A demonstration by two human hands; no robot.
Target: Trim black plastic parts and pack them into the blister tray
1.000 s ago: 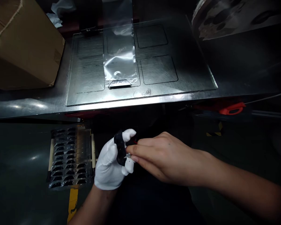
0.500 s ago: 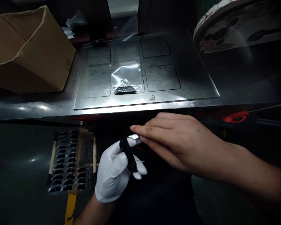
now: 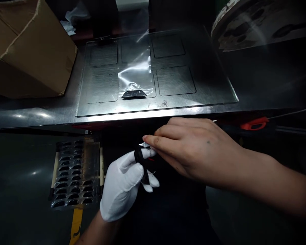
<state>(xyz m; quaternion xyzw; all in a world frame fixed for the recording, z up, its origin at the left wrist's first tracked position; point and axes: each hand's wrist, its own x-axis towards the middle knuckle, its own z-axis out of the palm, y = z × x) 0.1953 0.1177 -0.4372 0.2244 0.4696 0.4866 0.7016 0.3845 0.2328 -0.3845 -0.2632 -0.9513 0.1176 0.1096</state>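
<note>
My left hand (image 3: 126,185), in a white glove, pinches a small curved black plastic part (image 3: 139,158) between thumb and fingers and holds it on edge. Bare, my right hand (image 3: 186,146) is closed around a small knife (image 3: 145,145); only its pointed metal blade shows, at the upper end of the black part. Whether blade and part touch, I cannot tell. Most of the handle lies hidden under my fingers. On the bench in front, a similar black piece (image 3: 134,94) lies at the near end of a clear plastic film (image 3: 134,73).
A glass sheet (image 3: 99,105) covers part of the metal bench. An open cardboard box (image 3: 40,64) stands at the left, a round plate-like object (image 3: 244,30) at the back right. Lower left, a clear tray (image 3: 91,156) holds many black pieces. A red handle (image 3: 255,124) hangs under the bench edge.
My right hand with the knife has moved up from the lower part of the black piece to its upper end. My left hand has turned the piece and shifted slightly right.
</note>
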